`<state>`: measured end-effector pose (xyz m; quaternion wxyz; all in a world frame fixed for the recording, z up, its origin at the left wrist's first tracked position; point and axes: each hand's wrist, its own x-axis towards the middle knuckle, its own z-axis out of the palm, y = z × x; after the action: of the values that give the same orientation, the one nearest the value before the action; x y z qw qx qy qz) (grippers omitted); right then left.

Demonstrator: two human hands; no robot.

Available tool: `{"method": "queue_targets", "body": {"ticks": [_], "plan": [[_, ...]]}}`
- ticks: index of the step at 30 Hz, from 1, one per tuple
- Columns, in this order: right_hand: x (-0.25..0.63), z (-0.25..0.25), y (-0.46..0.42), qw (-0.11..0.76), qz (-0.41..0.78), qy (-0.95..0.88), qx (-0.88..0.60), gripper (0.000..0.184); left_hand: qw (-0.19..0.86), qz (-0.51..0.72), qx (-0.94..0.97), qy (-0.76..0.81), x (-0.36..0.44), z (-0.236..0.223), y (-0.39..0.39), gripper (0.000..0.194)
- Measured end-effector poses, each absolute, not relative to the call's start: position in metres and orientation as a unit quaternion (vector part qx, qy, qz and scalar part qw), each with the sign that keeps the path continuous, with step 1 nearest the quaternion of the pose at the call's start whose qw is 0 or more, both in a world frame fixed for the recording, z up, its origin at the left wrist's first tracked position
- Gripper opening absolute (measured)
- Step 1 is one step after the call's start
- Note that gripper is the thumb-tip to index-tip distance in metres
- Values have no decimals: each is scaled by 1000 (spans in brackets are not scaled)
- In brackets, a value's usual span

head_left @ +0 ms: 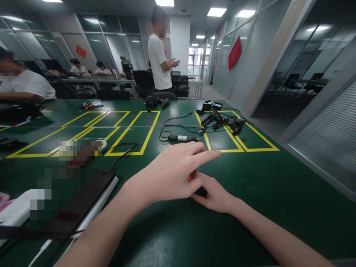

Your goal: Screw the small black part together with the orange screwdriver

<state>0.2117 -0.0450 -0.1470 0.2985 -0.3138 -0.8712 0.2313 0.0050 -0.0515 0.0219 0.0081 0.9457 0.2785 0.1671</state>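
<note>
My left hand (pixel 175 167) reaches across in front of my right hand (pixel 214 193), above the green table (pixel 264 193). Its index finger points out to the right, while the thumb and other fingers bend inward. My right hand is closed around a small black object (pixel 201 191), mostly hidden by the two hands. A bit of orange-red (pixel 190 176) shows between the left thumb and fingers; whether it belongs to the black object I cannot tell. Just beyond the left hand lies a pen-shaped electric screwdriver (pixel 182 138) with a black cable.
A tangle of black parts and cables (pixel 219 120) lies at the back right. Yellow tape (pixel 151 129) marks rectangles. A dark flat case (pixel 83 200) is at the left. Tools (pixel 91 105) lie along the far edge. One person (pixel 160 55) stands beyond the table; others sit.
</note>
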Motion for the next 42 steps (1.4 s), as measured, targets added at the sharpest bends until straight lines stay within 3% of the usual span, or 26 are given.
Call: {"method": "queue_targets", "body": {"ticks": [16, 42], "plan": [[205, -155, -44, 294, 228, -870, -324, 47, 26, 164, 940, 297, 6, 14, -46, 50], [209, -150, -46, 299, 251, -863, -322, 31, -9, 160, 944, 287, 11, 14, -49, 45]]}}
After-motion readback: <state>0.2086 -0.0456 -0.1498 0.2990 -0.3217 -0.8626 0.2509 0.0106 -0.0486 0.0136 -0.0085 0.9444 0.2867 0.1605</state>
